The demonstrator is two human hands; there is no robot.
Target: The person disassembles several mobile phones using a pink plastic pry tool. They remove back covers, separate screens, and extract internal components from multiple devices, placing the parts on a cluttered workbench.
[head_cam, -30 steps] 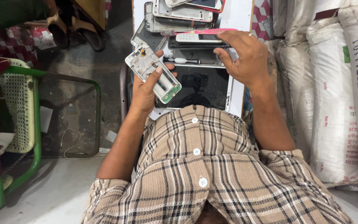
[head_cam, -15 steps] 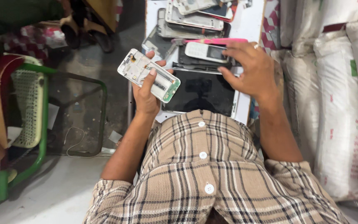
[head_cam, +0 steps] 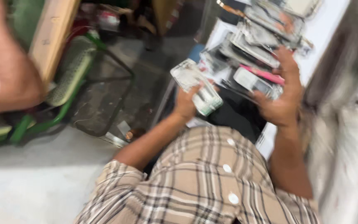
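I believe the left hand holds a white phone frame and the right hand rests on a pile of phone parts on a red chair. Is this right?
Not quite. In the head view the pile of phone parts lies on a white table, not a red chair. The rest holds: the left hand grips the white phone frame, and the right hand rests on the pile.
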